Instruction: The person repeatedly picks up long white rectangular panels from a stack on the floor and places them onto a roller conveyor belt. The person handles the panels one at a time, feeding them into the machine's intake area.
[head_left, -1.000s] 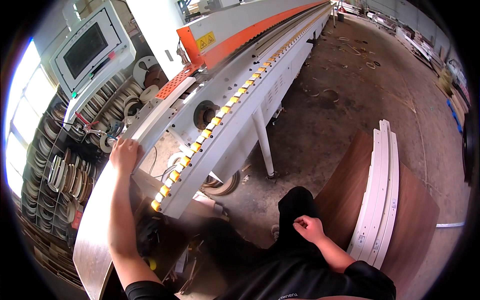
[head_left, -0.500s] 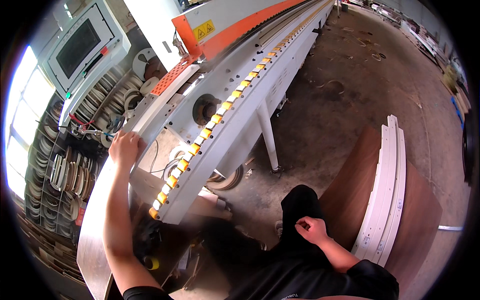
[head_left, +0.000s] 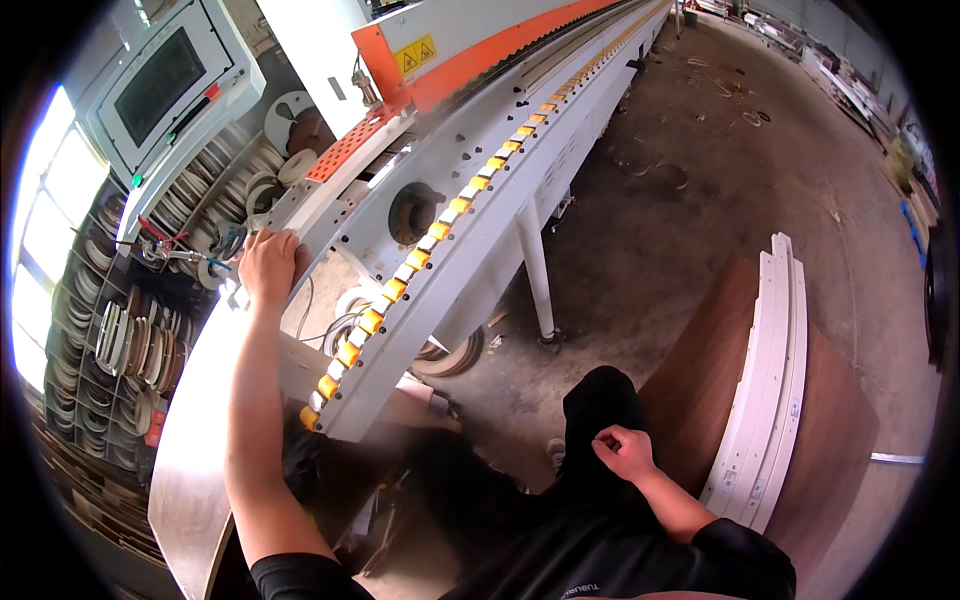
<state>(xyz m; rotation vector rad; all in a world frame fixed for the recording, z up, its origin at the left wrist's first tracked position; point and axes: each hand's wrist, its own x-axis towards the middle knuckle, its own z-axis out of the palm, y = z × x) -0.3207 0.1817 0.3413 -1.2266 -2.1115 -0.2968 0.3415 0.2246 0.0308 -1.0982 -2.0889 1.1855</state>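
Note:
My left hand (head_left: 268, 265) lies at the near end of a long white and orange machine (head_left: 450, 230). Its fingers are bent and pressed together over the machine's pale edge; their tips are hidden, so I cannot make out what they grip. Below that hand, a broad pale panel (head_left: 190, 450) runs toward the lower left. My right hand (head_left: 625, 453) hovers at my raised knee, loosely curled, with nothing visible in it. Along the machine's side runs a row of yellow and white rollers (head_left: 395, 290).
A control screen (head_left: 160, 85) stands at the upper left, above racks of coiled edging strips (head_left: 140, 345). To my right, white strips (head_left: 760, 390) lie on brown boards (head_left: 825, 440). A white support leg (head_left: 535, 270) reaches the floor, near coils (head_left: 455, 355) beneath the machine.
My left hand has slid a little away from me and to the right along the machine's edge. The right hand stays by the knee, still curled. The view has shifted slightly.

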